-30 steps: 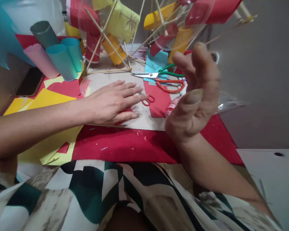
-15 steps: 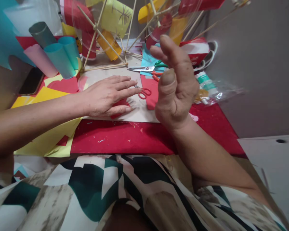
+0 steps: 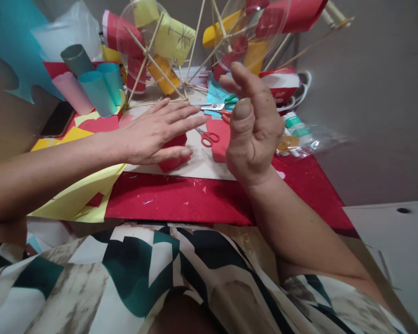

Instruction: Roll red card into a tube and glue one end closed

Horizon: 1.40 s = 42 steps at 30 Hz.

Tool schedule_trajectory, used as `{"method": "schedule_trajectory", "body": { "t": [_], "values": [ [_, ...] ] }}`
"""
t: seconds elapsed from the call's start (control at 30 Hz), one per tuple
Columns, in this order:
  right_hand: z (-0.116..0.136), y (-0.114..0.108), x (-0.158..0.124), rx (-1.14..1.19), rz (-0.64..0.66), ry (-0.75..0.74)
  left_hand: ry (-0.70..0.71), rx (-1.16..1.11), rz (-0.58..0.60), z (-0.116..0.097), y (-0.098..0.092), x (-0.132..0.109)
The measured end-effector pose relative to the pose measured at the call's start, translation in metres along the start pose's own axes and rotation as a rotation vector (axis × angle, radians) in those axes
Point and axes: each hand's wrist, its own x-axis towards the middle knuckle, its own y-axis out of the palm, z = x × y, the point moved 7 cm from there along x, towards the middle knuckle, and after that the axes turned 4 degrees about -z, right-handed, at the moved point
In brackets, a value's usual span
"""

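My left hand (image 3: 160, 131) reaches over the white board (image 3: 198, 160) with its fingers stretched out, palm down. Beneath its thumb and palm is a red piece of paper (image 3: 174, 163), partly covered; I cannot tell whether they touch. Just beyond the fingertips lie small scissors with red handles (image 3: 209, 138). My right hand (image 3: 256, 125) is raised at the right of the board, fingers bent and apart from the thumb, holding nothing visible. Behind it are larger scissors (image 3: 214, 106) with green handles, partly hidden, and a red sheet (image 3: 220, 139).
A wheel-like model of sticks (image 3: 146, 51), clear discs and coloured paper tubes stands at the back. Teal paper tubes (image 3: 96, 90) and a phone (image 3: 57, 119) are at left. Yellow paper (image 3: 80, 195) overhangs the front edge. A glue bottle (image 3: 297, 124) and clear plastic (image 3: 316, 139) lie at right.
My left hand has moved slightly away from me, and more of the red paper piece shows under it. My right hand keeps its bent pose. The view has shifted a little.
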Motion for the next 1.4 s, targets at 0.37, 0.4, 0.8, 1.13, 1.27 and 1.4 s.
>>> {"method": "schedule_trajectory", "body": {
  "t": [0.37, 0.4, 0.8, 1.13, 1.27, 1.4],
  "values": [
    [0.003, 0.003, -0.005, 0.038, 0.036, 0.085, 0.103, 0.095, -0.553, 0.002, -0.056, -0.044],
    [0.004, 0.003, -0.005, 0.038, 0.044, 0.086, 0.089, 0.107, -0.567, 0.004, -0.052, -0.050],
    [0.002, 0.018, -0.005, -0.046, 0.074, -0.009, 0.208, 0.279, -0.430, -0.010, -0.015, -0.049],
    [-0.009, 0.025, -0.005, -0.083, 0.096, 0.052, -0.175, 0.020, -0.294, 0.028, -0.036, 0.001],
    [-0.010, 0.026, -0.005, -0.110, 0.102, 0.043, -0.224, -0.018, -0.057, 0.041, -0.023, 0.015],
    [-0.009, 0.025, -0.004, -0.120, 0.104, 0.043, -0.213, -0.005, 0.037, 0.043, -0.015, 0.020]
  ]
}}
